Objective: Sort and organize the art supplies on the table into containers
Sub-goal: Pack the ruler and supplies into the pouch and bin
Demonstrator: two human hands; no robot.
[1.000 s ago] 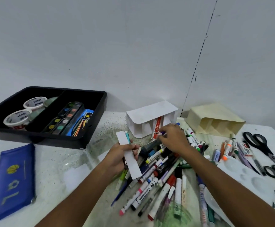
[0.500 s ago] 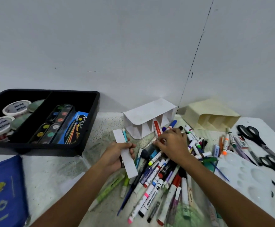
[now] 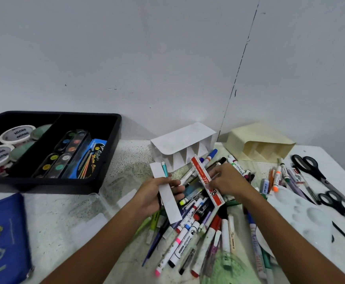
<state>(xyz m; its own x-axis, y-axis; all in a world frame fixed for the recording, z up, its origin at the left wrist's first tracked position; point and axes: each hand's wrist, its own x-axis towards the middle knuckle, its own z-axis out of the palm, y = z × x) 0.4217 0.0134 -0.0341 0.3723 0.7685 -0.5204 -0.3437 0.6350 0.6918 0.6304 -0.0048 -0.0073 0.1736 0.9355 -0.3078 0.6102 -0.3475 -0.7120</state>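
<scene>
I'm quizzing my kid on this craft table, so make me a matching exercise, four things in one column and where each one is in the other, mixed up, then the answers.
Things:
1. white paper strip
2. red and white box
3. paint palettes
4. scissors

Places:
A. inside the black tray
B. held in the left hand
C. on the table at the far right
D. at the right hand, above the marker pile

Pairs: 1-B, 2-D, 3-A, 4-C
</scene>
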